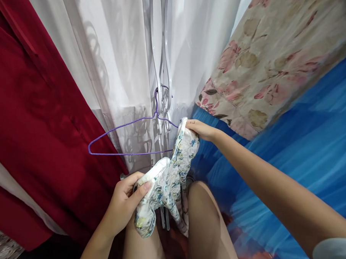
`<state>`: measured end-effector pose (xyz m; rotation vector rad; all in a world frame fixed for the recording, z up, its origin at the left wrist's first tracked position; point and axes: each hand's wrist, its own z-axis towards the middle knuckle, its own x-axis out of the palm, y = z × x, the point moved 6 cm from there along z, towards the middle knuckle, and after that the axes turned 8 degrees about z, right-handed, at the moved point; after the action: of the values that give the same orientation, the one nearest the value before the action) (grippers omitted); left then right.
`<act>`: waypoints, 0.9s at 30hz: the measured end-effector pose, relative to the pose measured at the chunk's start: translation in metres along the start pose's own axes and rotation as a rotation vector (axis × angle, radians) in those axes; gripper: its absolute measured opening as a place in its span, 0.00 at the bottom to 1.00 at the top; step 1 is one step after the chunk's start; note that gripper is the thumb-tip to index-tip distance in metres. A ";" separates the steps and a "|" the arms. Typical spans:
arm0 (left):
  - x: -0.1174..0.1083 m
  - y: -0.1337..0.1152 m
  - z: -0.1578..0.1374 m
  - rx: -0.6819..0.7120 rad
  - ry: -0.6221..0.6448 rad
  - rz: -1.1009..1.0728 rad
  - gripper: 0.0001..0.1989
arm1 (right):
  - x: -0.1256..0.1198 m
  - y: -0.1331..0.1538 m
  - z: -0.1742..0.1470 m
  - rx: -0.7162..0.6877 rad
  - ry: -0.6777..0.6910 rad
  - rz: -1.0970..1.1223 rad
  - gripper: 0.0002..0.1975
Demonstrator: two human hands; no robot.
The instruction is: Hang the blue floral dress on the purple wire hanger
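A small white floral garment [164, 185] with blue and yellow flowers stretches between my two hands, its lower part hanging over my knees. My left hand [126, 200] pinches its near side by the white-lined edge, thumb on top. My right hand [200, 129] grips its upper far end beside the right shoulder of a purple wire hanger [122, 153]. That end of the hanger disappears behind or into the cloth; I cannot tell which. The hanger's left arm is bare, and its hook hangs on a white metal stand [158, 69].
A white curtain [120, 51] backs the stand. Dark red cloth [46, 112] hangs on the left. On the right are a cream fabric with pink flowers [244, 65] and bright blue cloth [266, 175]. My bare knees [207, 212] sit below the garment.
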<state>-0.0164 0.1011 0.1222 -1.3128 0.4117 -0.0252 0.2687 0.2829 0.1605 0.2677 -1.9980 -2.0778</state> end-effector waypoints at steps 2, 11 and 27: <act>-0.010 0.007 -0.002 -0.005 -0.019 0.042 0.12 | 0.007 -0.008 -0.006 0.066 0.059 0.030 0.14; -0.072 0.025 -0.004 -0.004 -0.129 0.205 0.11 | 0.045 -0.001 -0.014 0.076 0.209 0.213 0.13; -0.149 0.061 0.094 0.261 -0.258 1.147 0.16 | 0.049 0.039 -0.040 0.133 0.180 0.164 0.09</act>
<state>-0.1388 0.2418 0.1242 -0.6657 0.8519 1.0033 0.2355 0.2289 0.1997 0.2929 -1.9811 -1.7603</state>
